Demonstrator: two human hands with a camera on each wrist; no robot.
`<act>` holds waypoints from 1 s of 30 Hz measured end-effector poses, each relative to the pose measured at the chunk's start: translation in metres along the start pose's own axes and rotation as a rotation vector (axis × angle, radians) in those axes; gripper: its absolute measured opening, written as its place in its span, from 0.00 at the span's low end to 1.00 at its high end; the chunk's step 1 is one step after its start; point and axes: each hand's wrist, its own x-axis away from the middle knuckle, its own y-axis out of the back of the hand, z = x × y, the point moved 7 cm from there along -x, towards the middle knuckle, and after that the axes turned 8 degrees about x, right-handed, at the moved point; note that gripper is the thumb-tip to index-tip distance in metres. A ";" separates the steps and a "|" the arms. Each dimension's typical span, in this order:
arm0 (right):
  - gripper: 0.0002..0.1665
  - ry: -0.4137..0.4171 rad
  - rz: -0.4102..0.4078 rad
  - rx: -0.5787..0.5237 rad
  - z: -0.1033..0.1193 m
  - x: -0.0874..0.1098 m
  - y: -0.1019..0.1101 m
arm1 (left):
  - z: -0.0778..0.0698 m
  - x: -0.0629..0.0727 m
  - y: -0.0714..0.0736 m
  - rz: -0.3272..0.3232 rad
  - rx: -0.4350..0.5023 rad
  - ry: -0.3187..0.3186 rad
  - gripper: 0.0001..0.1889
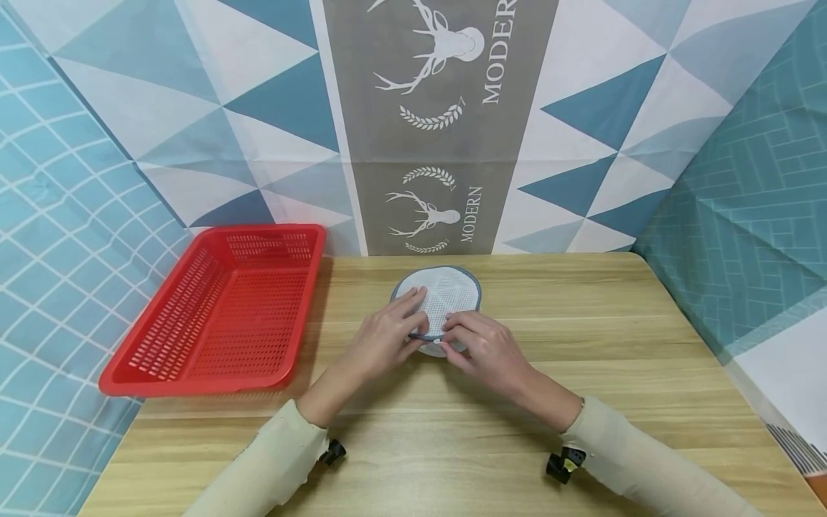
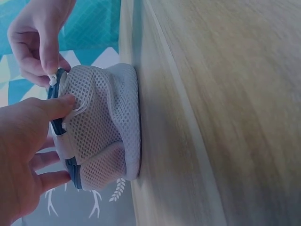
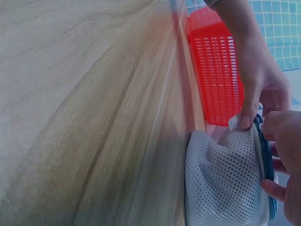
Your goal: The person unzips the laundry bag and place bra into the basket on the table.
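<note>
A round white mesh laundry bag [image 1: 446, 291] stands on the wooden table, its flat lid edged by a blue-grey zipper [image 3: 264, 146]. My left hand [image 1: 386, 336] grips the near left of the rim. In the left wrist view its thumb lies on the mesh side, while other fingers reach over the lid side. Beside it, at the near edge of the lid, my right hand [image 1: 484, 348] pinches the small white zipper pull [image 2: 52, 80] between thumb and fingers. The mesh side wall [image 2: 101, 117] sags in soft folds down to the tabletop.
A red perforated plastic basket [image 1: 258, 316] sits at the left of the table [image 1: 581, 323], slightly over its left edge. Patterned wall coverings [image 1: 439, 129] rise behind the table and along both sides.
</note>
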 end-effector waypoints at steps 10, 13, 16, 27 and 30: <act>0.08 0.013 0.029 -0.042 -0.003 0.002 -0.001 | 0.002 0.002 0.000 -0.001 0.034 -0.033 0.14; 0.08 0.020 0.029 -0.057 -0.003 0.002 0.000 | 0.004 0.003 -0.001 0.010 0.047 -0.030 0.14; 0.08 0.024 0.026 -0.071 -0.004 0.002 0.001 | 0.005 0.003 -0.001 0.015 0.052 -0.025 0.14; 0.09 -0.016 -0.021 -0.091 -0.005 -0.001 0.003 | 0.001 0.003 0.008 -0.142 -0.121 0.017 0.16; 0.09 -0.020 -0.031 -0.091 -0.004 -0.001 0.003 | -0.001 0.002 0.009 -0.154 -0.112 0.014 0.18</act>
